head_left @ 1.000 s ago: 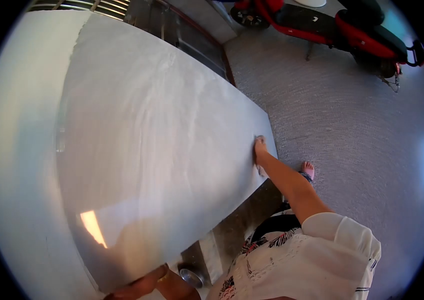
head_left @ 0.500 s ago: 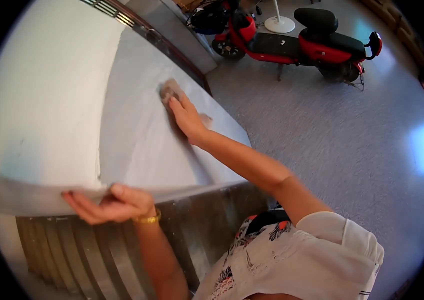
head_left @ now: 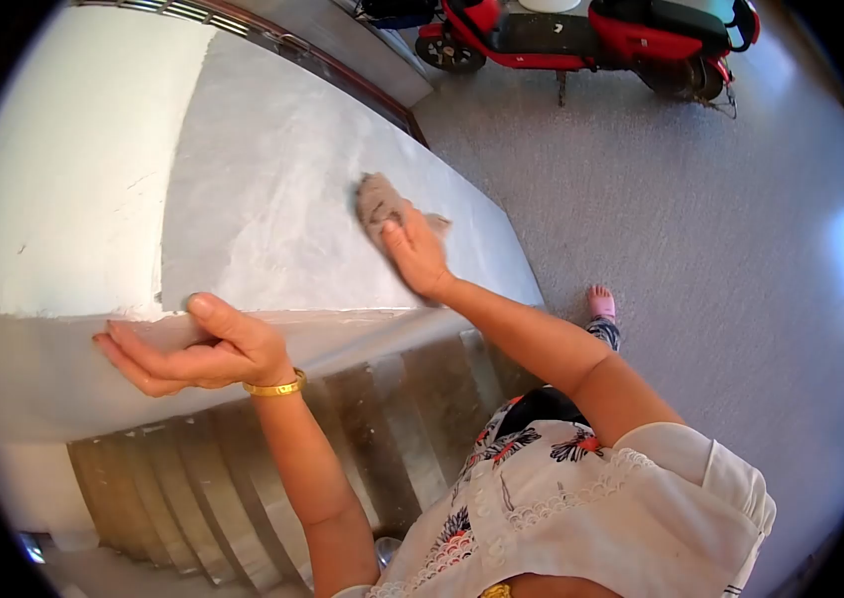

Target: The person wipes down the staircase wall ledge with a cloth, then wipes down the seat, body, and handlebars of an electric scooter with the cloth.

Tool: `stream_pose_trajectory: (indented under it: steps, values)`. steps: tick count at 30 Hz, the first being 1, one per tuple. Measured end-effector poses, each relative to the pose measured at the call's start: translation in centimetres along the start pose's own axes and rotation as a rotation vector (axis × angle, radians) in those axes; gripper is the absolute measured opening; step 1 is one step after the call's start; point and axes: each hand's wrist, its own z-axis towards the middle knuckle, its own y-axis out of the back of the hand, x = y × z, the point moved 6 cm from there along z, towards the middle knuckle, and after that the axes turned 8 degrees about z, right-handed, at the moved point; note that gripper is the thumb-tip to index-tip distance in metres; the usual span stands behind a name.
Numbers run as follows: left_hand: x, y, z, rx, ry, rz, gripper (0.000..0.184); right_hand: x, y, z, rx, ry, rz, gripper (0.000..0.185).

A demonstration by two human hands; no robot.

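A crumpled brown cloth [head_left: 379,202] lies bunched under my right hand [head_left: 416,247], whose fingers press it flat against the grey-painted surface [head_left: 263,179] of the wall. One end of the cloth pokes out to the right of the hand. My left hand [head_left: 203,349], a gold bracelet [head_left: 278,386] on its wrist, is held palm up at the wall's lower edge [head_left: 332,317]. Its thumb stands apart from the loosely curved fingers and nothing is in it. Whether it touches the edge I cannot tell. Left of the grey area, the surface is cream white [head_left: 73,179].
Below the edge, a stairway [head_left: 243,488] drops away to the left. On the right is a speckled grey floor [head_left: 502,189], with a bare foot [head_left: 600,302] on it. A red and black scooter [head_left: 552,40] stands at the back, beside a white round base [head_left: 548,4].
My right hand and the cloth sit slightly further right and lower in view. My left hand appears higher and further left. The view has tilted down, bringing a foot into sight.
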Motion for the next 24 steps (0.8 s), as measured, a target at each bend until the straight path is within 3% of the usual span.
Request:
stream_pose_trajectory:
  steps: [7,9,11,15,17,19,21,24]
  values:
    - [0.1,-0.5,-0.2,-0.032,-0.041,0.041,0.053,-18.0,7.8,-7.7,-0.183,-0.431,-0.100,0.043]
    - [0.2,-0.6,-0.1,-0.038,-0.041,0.034,0.053,-19.2,8.5,-10.1,-0.266,-0.548,-0.169,0.043]
    - [0.3,-0.8,-0.2,-0.050,-0.039,0.035,0.053,-18.4,8.8,-12.1,-0.327,-0.868,-0.234,0.043]
    - [0.4,-0.9,-0.3,-0.088,0.035,0.041,0.052,-10.8,6.9,-12.1,-0.339,-0.812,-0.201,0.042]
    - [0.6,-0.7,-0.4,-0.075,0.070,0.043,0.052,-8.2,4.9,-11.5,-0.205,-0.801,-0.073,0.043]
    - [0.9,-0.9,-0.5,-0.054,0.063,0.089,0.052,-5.8,2.3,-9.9,-0.132,-0.554,-0.079,0.044]
    - [1.1,-0.9,-0.6,-0.056,0.093,0.095,0.052,2.3,-0.2,-6.2,0.086,-0.296,0.084,0.048]
    - [1.6,-1.0,-0.9,-0.048,0.104,0.096,0.052,8.2,-4.4,-2.7,0.165,0.047,0.120,0.048]
